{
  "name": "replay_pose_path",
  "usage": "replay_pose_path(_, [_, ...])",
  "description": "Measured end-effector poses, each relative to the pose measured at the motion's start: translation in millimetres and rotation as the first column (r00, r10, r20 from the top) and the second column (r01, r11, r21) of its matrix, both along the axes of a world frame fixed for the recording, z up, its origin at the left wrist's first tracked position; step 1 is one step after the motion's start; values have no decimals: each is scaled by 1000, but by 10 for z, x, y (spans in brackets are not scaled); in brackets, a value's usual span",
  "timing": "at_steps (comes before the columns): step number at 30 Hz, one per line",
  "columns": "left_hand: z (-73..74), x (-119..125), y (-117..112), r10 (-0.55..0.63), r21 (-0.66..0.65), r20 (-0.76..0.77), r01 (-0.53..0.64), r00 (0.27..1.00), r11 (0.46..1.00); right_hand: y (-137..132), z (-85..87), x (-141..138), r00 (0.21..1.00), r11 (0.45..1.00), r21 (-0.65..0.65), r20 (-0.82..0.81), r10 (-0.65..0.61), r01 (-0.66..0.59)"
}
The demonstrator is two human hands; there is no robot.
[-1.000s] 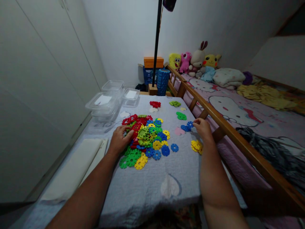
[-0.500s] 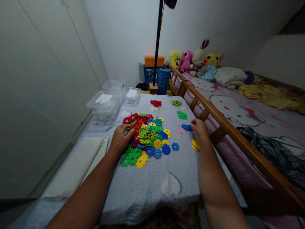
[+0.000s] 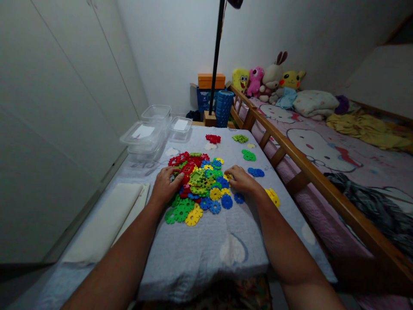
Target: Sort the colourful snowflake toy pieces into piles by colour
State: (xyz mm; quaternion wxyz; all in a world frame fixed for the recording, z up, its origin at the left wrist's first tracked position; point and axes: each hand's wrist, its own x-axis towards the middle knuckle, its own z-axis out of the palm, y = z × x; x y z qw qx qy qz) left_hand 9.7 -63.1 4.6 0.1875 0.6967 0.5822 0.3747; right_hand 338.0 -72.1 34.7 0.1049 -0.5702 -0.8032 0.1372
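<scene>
A heap of plastic interlocking discs in red, green, yellow and blue lies mid-table. My left hand rests against the heap's left side, fingers spread on the red pieces, gripping none. At the right edge my right hand has its fingers bent together on a yellow disc, which they partly cover. Just below that hand lies a single blue disc. Sorted groups sit apart: blue discs, green discs, yellow discs, lime square pieces and red pieces.
Clear plastic containers stand at the back left of the cloth-covered table. A folded cream cloth lies along the left edge. The wooden bed rail borders the right side, and a black lamp pole rises behind.
My right hand has let go at the blue group and moved left to the heap's right edge, onto a yellow disc. My left hand stays at the heap. The view has shifted slightly.
</scene>
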Motion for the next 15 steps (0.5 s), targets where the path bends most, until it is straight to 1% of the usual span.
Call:
replay_pose_path(4, [1,1,1,-5,-2,-9,4,1000,1000,0,-12,37,998,1000,16,-66,-15,16])
replay_pose_path(9, [14,3,0,3,-10,-12,-3,1000,1000,1,-7,53,982,996,3,-163,-91,93])
replay_pose_path(12, [25,5,-1,2,-8,-17,-2,1000,1000,5,52,100,957,991,-34,-258,-135,131])
replay_pose_path(15, [25,7,0,3,-5,-22,-3,1000,1000,2,170,241,914,984,-68,-366,-176,162])
